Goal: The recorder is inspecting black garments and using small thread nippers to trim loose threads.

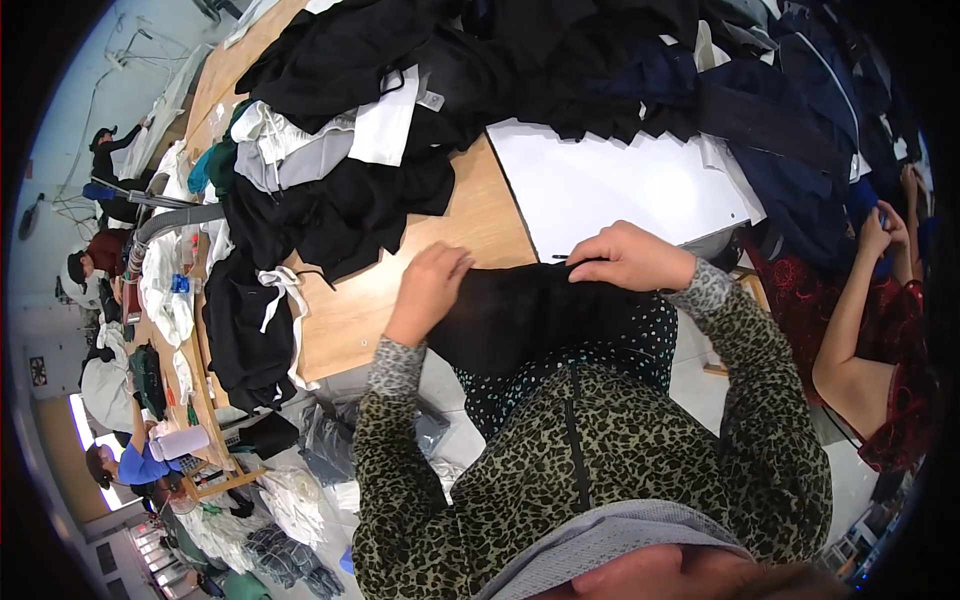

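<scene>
A piece of black fabric [520, 315] hangs over the near edge of the table, down in front of my lap. My left hand [428, 290] grips its upper left corner with the fingers bent together. At the opposite corner, my right hand [632, 257] pinches the top edge between thumb and fingers. The fabric's upper edge runs fairly straight between the two hands. Just left of the right fingertips, a thin dark object [560, 257] lies by the white sheet [610, 185]; its kind is unclear.
Black garments [340, 50] are heaped across the far side of the wooden table [350, 320], with white and grey pieces [290, 145] among them. Dark navy cloth [780, 150] lies far right. Close on my right sits a co-worker in dark red patterned clothing [810, 300]. Other people work along the left.
</scene>
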The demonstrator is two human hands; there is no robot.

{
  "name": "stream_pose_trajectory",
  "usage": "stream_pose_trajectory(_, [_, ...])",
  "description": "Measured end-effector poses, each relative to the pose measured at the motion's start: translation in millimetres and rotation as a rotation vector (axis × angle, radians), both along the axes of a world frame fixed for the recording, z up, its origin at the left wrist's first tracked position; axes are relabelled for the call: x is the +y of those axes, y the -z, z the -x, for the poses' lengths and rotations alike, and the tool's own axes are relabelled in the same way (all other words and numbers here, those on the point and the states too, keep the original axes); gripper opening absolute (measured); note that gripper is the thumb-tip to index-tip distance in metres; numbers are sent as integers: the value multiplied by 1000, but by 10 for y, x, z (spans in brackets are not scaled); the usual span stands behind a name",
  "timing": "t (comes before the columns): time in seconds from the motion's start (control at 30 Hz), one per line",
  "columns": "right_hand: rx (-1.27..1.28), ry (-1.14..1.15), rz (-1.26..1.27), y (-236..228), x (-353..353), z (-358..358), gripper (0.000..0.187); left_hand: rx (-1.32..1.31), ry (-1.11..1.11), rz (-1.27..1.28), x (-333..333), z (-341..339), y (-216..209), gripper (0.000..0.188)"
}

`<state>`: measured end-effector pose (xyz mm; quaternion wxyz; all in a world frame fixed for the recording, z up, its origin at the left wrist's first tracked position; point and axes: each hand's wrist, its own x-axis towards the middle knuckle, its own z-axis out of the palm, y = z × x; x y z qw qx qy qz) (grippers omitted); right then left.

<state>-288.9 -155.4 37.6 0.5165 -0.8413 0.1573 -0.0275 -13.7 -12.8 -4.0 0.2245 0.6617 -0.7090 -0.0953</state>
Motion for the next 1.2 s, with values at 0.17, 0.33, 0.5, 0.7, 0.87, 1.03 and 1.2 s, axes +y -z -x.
stream_pose_trajectory(0.17, [-297,48,-104,107,124,-133,22,644,241,-200,-143,639,-414,32])
stream_pose_trajectory(0.33, [-191,65,-221,251,33,-110,16,1307,82,-423,-199,701,-322,36])
stream_pose_trajectory(0.5, [-318,294,52,139,470,-169,62,1754,-74,-397,-295,725,-309,22])
stream_pose_trajectory(0.7, [-380,483,219,249,610,-265,63,1973,-188,-401,-312,708,-133,14])
stream_pose_trajectory(0.87, [-426,455,698,254,556,-255,36,2029,-248,-476,-287,778,-90,13])
stream_pose_trajectory(1.03, [-382,467,270,346,589,-212,13,1852,-166,-611,-242,725,36,10])
stream_pose_trajectory(1.2, [-266,384,-383,280,662,-177,18,1646,-73,-611,-196,771,-4,10])
